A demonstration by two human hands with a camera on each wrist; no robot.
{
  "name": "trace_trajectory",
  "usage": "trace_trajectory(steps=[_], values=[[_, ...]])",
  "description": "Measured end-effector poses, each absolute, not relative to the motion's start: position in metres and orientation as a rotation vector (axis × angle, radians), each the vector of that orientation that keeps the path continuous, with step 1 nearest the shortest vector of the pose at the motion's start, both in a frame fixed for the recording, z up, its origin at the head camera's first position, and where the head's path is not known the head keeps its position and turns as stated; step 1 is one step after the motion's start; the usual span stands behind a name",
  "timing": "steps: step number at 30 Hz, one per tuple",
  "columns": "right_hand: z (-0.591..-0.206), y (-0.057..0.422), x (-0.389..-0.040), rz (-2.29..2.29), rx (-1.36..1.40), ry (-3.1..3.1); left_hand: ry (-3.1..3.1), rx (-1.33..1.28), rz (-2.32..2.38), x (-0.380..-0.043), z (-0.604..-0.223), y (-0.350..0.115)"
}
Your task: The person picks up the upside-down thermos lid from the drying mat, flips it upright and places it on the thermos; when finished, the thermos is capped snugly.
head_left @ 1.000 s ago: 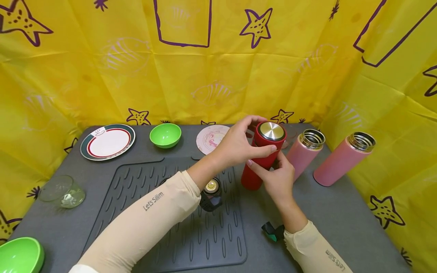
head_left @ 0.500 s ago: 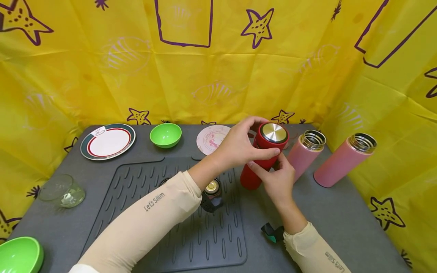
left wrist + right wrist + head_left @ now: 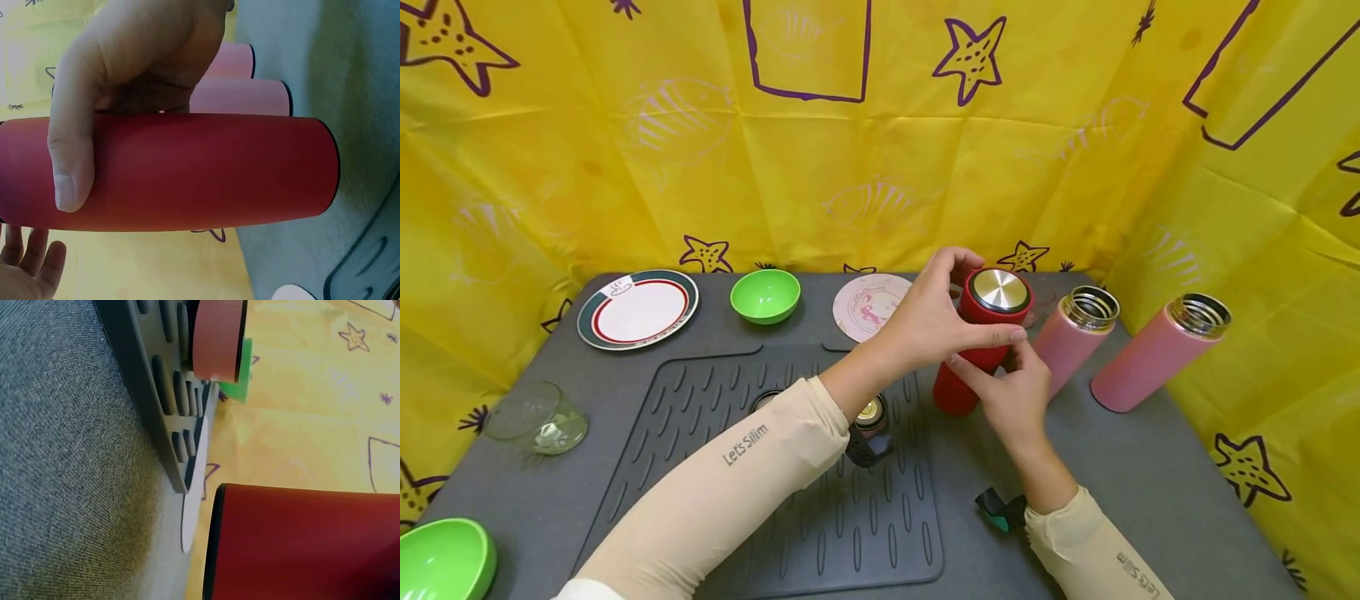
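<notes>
A red vacuum flask [image 3: 958, 383] with a shiny metal-topped red lid [image 3: 1000, 292] is held between both hands, leaning slightly. My left hand [image 3: 925, 321] grips it at the lid, thumb across the near side and fingers behind. Below, my right hand [image 3: 1018, 396] holds the body; in the left wrist view the right thumb [image 3: 72, 162] lies across the red wall. In the right wrist view the flask's dark-edged base [image 3: 215, 544] hangs clear of the grey table [image 3: 69, 456]. The fingers behind the flask are mostly hidden.
Two lidless pink flasks [image 3: 1071, 342] [image 3: 1161, 354] stand at the right. On the grey mat [image 3: 880, 533], lids [image 3: 870, 414] sit partly under my left forearm. Behind are a green bowl [image 3: 765, 297] and plates [image 3: 638, 310] [image 3: 865, 307]. A glass [image 3: 538, 421] and another green bowl [image 3: 445, 558] stand left.
My left thumb has shifted slightly to the right across the lid's near side. Both hands keep hold of the flask, which has hardly moved.
</notes>
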State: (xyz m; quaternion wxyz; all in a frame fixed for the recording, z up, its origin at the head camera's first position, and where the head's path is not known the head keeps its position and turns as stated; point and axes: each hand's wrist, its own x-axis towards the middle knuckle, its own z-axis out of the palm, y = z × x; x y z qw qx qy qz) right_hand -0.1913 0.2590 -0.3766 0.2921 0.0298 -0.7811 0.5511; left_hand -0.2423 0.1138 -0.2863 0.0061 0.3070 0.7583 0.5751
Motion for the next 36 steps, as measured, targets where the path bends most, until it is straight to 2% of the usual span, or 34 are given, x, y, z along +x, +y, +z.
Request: trace_trajectory(steps=[14, 21, 32, 36], values=[[-0.3806, 0.2591, -0.1932, 1.493, 0.094, -2.087, 2.345, 1.065, 1.731, -0.2458, -0.2886, 0.1081], [-0.3763, 0.259, -0.1932, 1.464, 0.125, -2.085, 2.414, 0.935, 1.814, -0.2436, -0.2885, 0.1146], [-0.3795, 0.259, -0.1938, 1.502, 0.112, -2.081, 2.339, 1.067, 1.751, -0.2467, -0.2897, 0.109], [-0.3737, 0.2549, -0.1899, 1.469, 0.107, -2.084, 2.368, 1.002, 1.767, -0.2444, -0.2901, 0.1118]])
